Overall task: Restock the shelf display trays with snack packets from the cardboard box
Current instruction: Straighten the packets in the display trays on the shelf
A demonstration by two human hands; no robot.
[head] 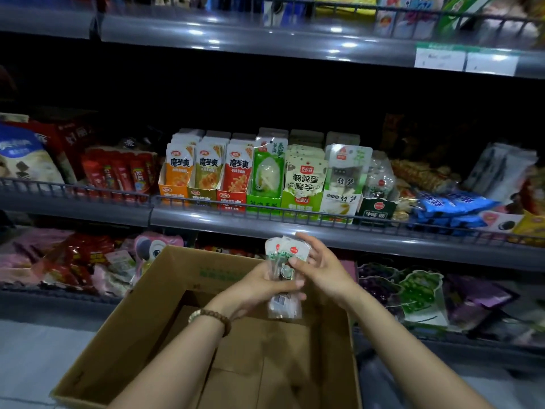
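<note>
Cardboard box (118, 335): open-topped, under both forearms; only bare flaps show inside, so this bunch may be among the last.
Middle shelf (265, 228): wire front rail just above and beyond the hands.
Display trays (306, 202): a row of upright card trays behind the rail, packets standing face-out.
Likely target: the dark tray (376, 209) near the right end, whose clear packets carry a similar red mark; the match is not certain.
Left hand (259, 287): fingers curled round the lower half of the bunch.
Right hand (321, 267): thumb on the front, fingers behind the top edge, pinching the upper half.
Snack packets (284, 252): a small clear-and-white bunch, upright, over the box and below the rail.
Step in hand: squaring the bunch before shelving, by my reading.
Doing it well: align top edges and faces first, lift clear over the rail, then slide the bunch in upright behind the packets already there.
Bead bracelet (211, 317): on the left wrist.
</note>
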